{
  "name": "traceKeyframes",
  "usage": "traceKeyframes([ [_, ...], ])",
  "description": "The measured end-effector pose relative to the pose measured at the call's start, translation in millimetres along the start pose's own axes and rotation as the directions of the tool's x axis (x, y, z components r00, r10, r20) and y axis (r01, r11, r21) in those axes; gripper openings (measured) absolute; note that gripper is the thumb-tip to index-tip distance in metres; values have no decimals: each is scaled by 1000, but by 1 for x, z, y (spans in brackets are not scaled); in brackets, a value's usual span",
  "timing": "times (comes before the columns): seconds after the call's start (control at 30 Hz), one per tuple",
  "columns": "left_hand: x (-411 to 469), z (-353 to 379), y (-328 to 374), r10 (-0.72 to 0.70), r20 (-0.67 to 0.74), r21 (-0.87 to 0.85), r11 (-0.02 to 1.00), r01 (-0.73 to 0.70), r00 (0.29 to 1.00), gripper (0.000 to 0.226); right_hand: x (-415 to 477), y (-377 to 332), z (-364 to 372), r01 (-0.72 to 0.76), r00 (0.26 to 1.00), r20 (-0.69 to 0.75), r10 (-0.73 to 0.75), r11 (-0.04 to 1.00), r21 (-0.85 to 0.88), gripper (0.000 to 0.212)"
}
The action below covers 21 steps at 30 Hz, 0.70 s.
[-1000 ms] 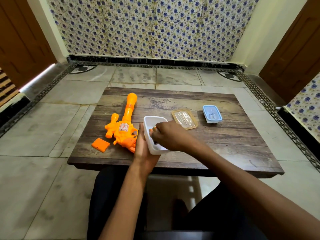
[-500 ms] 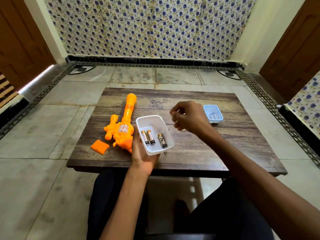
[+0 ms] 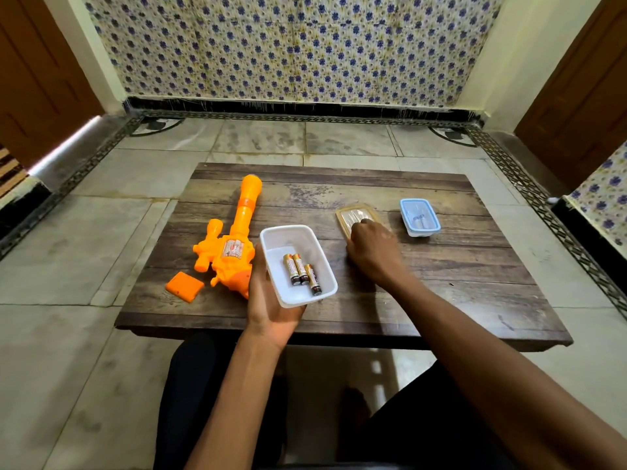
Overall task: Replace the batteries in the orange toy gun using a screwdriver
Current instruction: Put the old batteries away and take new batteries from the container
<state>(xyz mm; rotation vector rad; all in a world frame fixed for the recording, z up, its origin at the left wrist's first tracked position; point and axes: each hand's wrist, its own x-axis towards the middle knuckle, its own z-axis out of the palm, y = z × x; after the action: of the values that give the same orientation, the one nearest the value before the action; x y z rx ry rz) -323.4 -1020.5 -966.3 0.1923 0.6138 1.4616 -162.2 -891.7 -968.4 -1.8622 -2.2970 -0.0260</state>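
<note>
Since half a second ago, the right hand [image 3: 371, 252] has dropped from above the surface [image 3: 441, 300] onto the tan-rimmed clear lid [image 3: 356, 213], fingers curled down on its near edge. Nearest the viewer, the left hand [image 3: 271, 307] cups a white tray [image 3: 288, 235] from beneath, gripping it. Three batteries [image 3: 301, 273] lie side by side inside the tray. Just left of the tray lies the orange toy gun [image 3: 234, 245], barrel pointing away, with its orange battery cover [image 3: 185, 286] beside its near end. Farther right of the tray, beyond the lid, sits a small blue-lidded box [image 3: 419, 217].
</note>
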Motion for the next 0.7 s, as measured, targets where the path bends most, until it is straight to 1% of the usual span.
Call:
traceKeyframes([
  [0.07, 3, 0, 1, 20, -7, 28, 999, -20, 1000, 48, -5, 1, 2, -1, 998, -59, 3, 1000, 25, 21],
  [0.1, 4, 0, 1, 25, -12, 32, 999, -25, 1000, 49, -9, 2, 0, -29, 994, -99, 39, 995, 94, 20],
  [0.13, 5, 0, 1, 30, -14, 32, 999, -29, 999, 50, -13, 2, -4, -75, 986, -132, 103, 977, 202, 19],
  [0.17, 5, 0, 2, 35, -18, 34, 999, -34, 999, 50, -17, 1, -11, -122, 972, -149, 181, 934, 336, 18],
  [0.2, 6, 0, 3, 39, -19, 29, 999, -38, 999, 51, -21, 0, -19, -157, 956, -148, 254, 866, 474, 18],
  [0.23, 5, 1, 3, 41, -20, 17, 999, -41, 999, 52, -25, -3, -30, -179, 940, -126, 316, 775, 606, 19],
  [0.27, 5, 1, 4, 46, -26, 7, 999, -46, 999, 53, -30, -6, -42, -195, 931, -75, 358, 660, 726, 20],
  [0.3, 5, 2, 3, 55, -33, -1, 998, -55, 998, 55, -36, -9, -55, -210, 928, 3, 372, 516, 831, 21],
  [0.33, 5, 2, 3, 65, -39, -3, 998, -65, 997, 56, -41, -11, -67, -232, 930, 102, 352, 349, 908, 21],
  [0.37, 6, 3, 3, 68, -47, -4, 998, -68, 997, 58, -47, -12, -78, -265, 933, 209, 294, 166, 950, 22],
  [0.4, 6, 3, 3, 68, -53, -6, 998, -68, 996, 60, -52, -12, -88, -316, 928, 314, 202, -21, 948, 23],
  [0.43, 6, 4, 2, 67, -58, -2, 998, -68, 996, 63, -57, -12, -95, -388, 908, 409, 88, -190, 902, 23],
  [0.47, 7, 5, 2, 70, -55, 2, 998, -70, 996, 64, -62, -12, -101, -469, 873, 487, -26, -320, 823, 22],
  [0.5, 6, 8, 2, 76, -52, 2, 997, -76, 996, 65, -66, -13, -105, -546, 828, 548, -120, -397, 738, 21],
  [0.53, 6, 10, 2, 82, -53, -4, 997, -83, 995, 67, -68, -15, -107, -605, 786, 592, -179, -419, 677, 20],
  [0.6, 6, 12, 2, 93, -45, -17, 995, -94, 995, 72, -73, -18, -106, -674, 731, 646, -219, -374, 636, 21],
  [0.7, 4, 13, 4, 102, -27, -16, 995, -102, 994, 78, -78, -20, -101, -734, 675, 698, -239, -315, 602, 21],
])
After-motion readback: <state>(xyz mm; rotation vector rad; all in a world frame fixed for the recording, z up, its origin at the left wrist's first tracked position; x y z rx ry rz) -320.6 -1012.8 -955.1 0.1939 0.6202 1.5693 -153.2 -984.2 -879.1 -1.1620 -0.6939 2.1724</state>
